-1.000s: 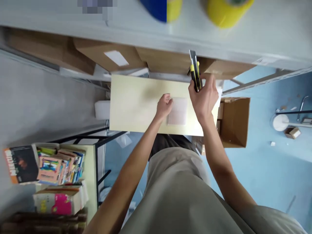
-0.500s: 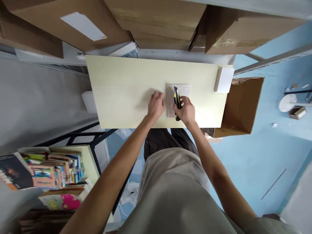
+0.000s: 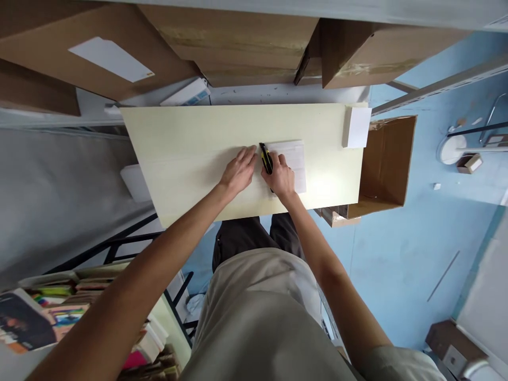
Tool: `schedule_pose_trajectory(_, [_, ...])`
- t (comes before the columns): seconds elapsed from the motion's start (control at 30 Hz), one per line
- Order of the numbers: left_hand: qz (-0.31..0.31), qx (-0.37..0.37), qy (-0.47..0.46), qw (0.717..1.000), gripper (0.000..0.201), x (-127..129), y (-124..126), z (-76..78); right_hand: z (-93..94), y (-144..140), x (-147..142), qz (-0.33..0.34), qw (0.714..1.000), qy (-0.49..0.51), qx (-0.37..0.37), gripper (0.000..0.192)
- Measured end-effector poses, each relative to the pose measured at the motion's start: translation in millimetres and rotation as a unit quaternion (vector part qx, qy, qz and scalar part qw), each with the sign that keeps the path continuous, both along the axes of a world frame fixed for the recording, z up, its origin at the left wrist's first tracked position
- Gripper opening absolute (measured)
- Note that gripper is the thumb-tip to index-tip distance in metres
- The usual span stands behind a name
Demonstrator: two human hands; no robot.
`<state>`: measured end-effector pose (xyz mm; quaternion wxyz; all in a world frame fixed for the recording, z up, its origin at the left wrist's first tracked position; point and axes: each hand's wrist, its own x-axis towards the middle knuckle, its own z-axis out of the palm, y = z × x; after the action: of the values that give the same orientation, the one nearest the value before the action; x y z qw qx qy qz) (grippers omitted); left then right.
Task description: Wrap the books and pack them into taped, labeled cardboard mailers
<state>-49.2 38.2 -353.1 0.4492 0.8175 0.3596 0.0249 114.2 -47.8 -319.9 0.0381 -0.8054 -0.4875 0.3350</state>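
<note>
— Both hands busy?
— Yes: my right hand grips the utility knife at the white packet's nine o'clock edge; my left hand lies flat, open, on the counter.

Utility knife: black body with yellow trim, slim and elongated. It is laid nearly flat, lengthwise from near edge toward far edge of the counter, tip tilted slightly left. It is positioned at the left edge of the packet. Its rear part is covered; blade state cannot be told.

Flat white packet: rectangular, thin, pale, faintly glossy. It is laid flat on the counter, right of centre, closer to the near edge, and squared to the counter's edges.
</note>
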Motion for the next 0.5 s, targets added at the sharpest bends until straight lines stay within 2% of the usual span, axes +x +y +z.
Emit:
schedule_pose_trajectory(0.2, [-0.001,-0.02,0.0,1.0,0.078,1.1,4.2,2.5,-0.9,0.6,-6.3,-0.015,1.0,-0.011,0.015,0.05])
schedule_pose_trajectory(0.37, [-0.021,-0.016,0.013,1.0,0.076,0.5,5.3,3.9,10.4,0.5,-7.7,0.003,1.0,-0.025,-0.012,0.049])
schedule_pose_trajectory(0.5, [-0.049,0.015,0.033,0.998,0.078,1.4,5.1,3.1,21.2,-3.1,-7.2,0.028,0.998,-0.038,-0.029,0.051])
